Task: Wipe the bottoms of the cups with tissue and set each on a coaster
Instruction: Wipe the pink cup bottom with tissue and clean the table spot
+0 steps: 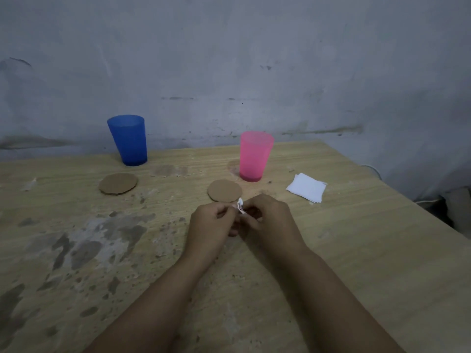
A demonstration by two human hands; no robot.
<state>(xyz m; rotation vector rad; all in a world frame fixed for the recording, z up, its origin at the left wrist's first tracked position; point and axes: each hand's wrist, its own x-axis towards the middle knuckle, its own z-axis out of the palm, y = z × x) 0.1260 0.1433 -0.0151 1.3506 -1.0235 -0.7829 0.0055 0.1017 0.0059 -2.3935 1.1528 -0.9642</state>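
Note:
A blue cup (128, 140) stands upright at the back left of the wooden table (356, 250). A pink cup (254, 156) stands upright further right. In front of each lies a round brown coaster: the left coaster (118, 183) and the right coaster (224, 190), both bare. My left hand (211, 225) and my right hand (270, 220) meet just in front of the right coaster. Together they pinch a small crumpled piece of white tissue (240, 205) between their fingertips.
A stack of folded white tissues (307, 187) lies to the right of the pink cup. The tabletop is stained and worn at the left. A grey wall (229, 59) runs behind the table. The table's right edge slants away at the right.

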